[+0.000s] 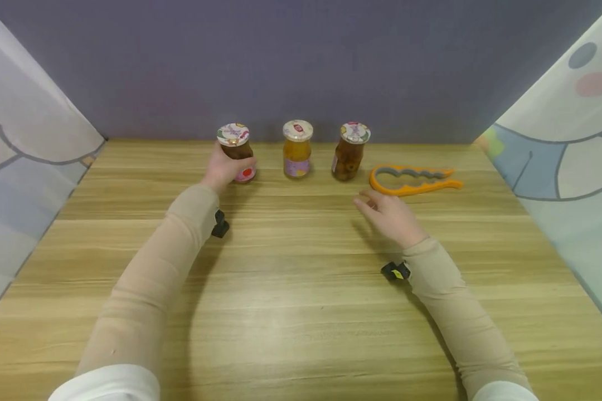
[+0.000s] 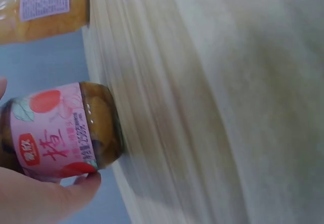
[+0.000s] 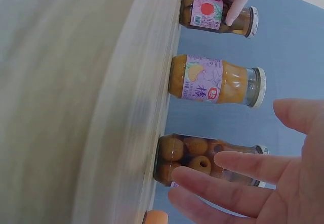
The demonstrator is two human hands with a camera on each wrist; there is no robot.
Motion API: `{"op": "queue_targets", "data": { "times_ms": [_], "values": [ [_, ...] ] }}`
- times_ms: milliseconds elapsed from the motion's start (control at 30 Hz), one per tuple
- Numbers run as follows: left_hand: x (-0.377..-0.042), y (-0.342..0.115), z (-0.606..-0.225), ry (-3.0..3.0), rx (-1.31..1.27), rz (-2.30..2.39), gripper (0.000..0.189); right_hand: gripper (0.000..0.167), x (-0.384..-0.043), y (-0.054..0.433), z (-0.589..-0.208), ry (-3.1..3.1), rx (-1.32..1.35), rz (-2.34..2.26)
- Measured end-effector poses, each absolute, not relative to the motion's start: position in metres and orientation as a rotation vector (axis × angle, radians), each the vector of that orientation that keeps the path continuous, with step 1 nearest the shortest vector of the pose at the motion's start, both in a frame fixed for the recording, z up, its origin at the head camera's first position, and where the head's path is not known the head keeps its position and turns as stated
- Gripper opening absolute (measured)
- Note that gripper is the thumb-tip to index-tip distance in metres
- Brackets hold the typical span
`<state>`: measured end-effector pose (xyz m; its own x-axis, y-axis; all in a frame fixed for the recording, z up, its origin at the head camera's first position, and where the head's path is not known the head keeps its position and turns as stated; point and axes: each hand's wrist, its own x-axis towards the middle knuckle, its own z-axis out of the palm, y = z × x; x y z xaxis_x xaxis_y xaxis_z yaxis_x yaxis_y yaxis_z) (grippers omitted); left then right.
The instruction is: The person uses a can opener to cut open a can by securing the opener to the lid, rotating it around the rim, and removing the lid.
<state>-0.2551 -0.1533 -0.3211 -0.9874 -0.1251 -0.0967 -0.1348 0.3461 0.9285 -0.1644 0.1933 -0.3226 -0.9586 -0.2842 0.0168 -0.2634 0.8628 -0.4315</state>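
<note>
My left hand (image 1: 224, 169) holds a glass jar of dark fruit (image 1: 238, 151) round its side, at the left of a row of three. Its pink label (image 2: 53, 133) faces the left wrist camera, and its base is at the tabletop. In the middle stands a jar of orange fruit (image 1: 297, 150) with a purple label. A second dark jar (image 1: 348, 159) stands at the right; round fruits show through its glass in the right wrist view. Near this jar, my right hand (image 1: 388, 216) is held with fingers extended and holds nothing. Just beyond it lies an orange-and-grey jar opener (image 1: 417, 190).
The wooden table (image 1: 291, 289) ends at a grey-blue upright panel (image 1: 301, 67) close behind the jars. Printed panels (image 1: 577, 128) flank the table on both sides. A small black device (image 1: 221, 224) sits at each wrist.
</note>
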Motion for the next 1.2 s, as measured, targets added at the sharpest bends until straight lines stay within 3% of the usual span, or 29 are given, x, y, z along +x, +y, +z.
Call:
{"op": "queue_targets", "data": {
  "times_ms": [500,867,1200],
  "values": [
    [-0.259,-0.157,-0.331,2.648,-0.172,1.719,0.069,0.053,-0.165,0.197,-0.323,2.971,-0.429,-0.687],
    [-0.252,-0.163,-0.325,2.616,-0.162,1.732,0.067,0.052,-0.165,0.198,-0.321,2.961,-0.417,-0.704],
    [-0.236,-0.162,-0.304,2.641,-0.113,1.784,0.064,0.061,-0.166,0.201,-0.323,2.955,-0.405,-0.691]
  ]
}}
